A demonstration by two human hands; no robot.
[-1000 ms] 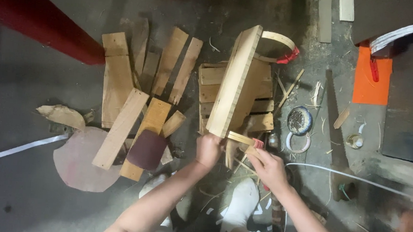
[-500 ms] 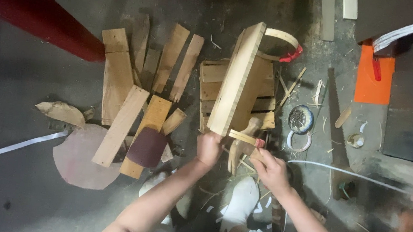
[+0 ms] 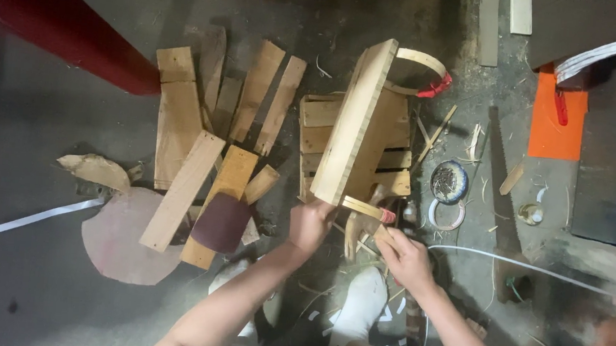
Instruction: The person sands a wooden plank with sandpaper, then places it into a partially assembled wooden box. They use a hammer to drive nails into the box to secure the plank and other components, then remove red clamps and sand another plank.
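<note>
The long wooden board (image 3: 355, 122) stands tilted up from the left hand (image 3: 310, 226), which grips its near end. The right hand (image 3: 405, 258) holds a thin stick (image 3: 365, 209) just beside it. A handsaw (image 3: 502, 201) lies right of both hands

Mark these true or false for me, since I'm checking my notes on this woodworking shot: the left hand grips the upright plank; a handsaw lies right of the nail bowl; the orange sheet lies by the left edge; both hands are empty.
1. The left hand grips the near end of the upright plank: true.
2. A handsaw lies right of the nail bowl: true.
3. The orange sheet lies by the left edge: false, it lies at the upper right.
4. Both hands are empty: false, the right hand holds a thin wooden stick.
</note>
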